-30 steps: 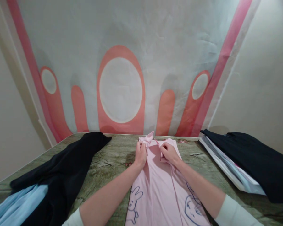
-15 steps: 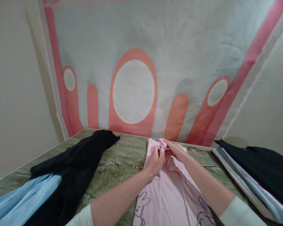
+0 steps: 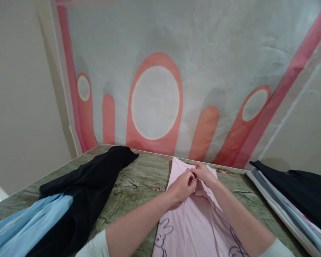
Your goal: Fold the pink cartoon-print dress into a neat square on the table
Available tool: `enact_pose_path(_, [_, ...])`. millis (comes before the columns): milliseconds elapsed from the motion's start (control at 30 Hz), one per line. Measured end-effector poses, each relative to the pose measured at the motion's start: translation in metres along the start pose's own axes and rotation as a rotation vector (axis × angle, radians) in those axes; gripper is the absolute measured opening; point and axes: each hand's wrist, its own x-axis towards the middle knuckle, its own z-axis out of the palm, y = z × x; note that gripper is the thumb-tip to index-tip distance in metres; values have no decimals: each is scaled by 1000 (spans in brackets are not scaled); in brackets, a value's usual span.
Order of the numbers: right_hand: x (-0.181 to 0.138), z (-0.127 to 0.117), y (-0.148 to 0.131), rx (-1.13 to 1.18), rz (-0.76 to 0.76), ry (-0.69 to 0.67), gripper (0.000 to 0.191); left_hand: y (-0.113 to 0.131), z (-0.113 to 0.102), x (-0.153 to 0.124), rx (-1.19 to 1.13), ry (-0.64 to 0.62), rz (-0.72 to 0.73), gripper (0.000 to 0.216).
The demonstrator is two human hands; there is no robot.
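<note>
Pinching the far end of a pink garment (image 3: 195, 221), both hands are meeting at about 12 o'clock from the wearer's seat. The left hand (image 3: 183, 185) is closing its fingers on a small fold of pink cloth; the right hand (image 3: 204, 174) is gripping the same bunched bit from the other side, fingertips touching the left's. The grip looks tight and narrow, likely because they are working a small part near the neckline; what exactly sits between the fingers is too small to tell.

The garment is lying flat on the table (image 3: 139, 178), running from 6 o'clock up to 12, printed side up, with a bunny drawing (image 3: 163, 232) showing by the left forearm and another blue drawing (image 3: 237, 246) partly cut off under the right forearm. Lying flat, the cloth is staying put while only the top edge is being lifted.

At 9 to 10 o'clock a black garment (image 3: 88, 185) is sprawling over the table, overlapping a light blue cloth (image 3: 24, 228) at 8 o'clock; both are well apart from the hands. At 3 o'clock a dark folded garment (image 3: 299, 189) is sitting on top of a stack of folded items (image 3: 283, 210), near the table's right edge. A wall hanging (image 3: 155, 103) with pink shapes is hanging behind the table.
</note>
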Motion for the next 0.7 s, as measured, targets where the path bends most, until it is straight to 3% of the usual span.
enact_pose_path(133, [8,-1,12,-148,-101,102,39,-8,-9,9,46,22,9,16])
enact_pose_path(333, [14,-4,22,-372,-187,161,33,-58,-35,20,216,156,-94,35])
enact_pose_path(500, [15,-5,26,-470,-158,145,31,-85,-32,26,322,69,-162,42])
enact_pose_path(700, [12,-8,23,-516,-194,126,27,-87,-21,32,507,-114,-152,57])
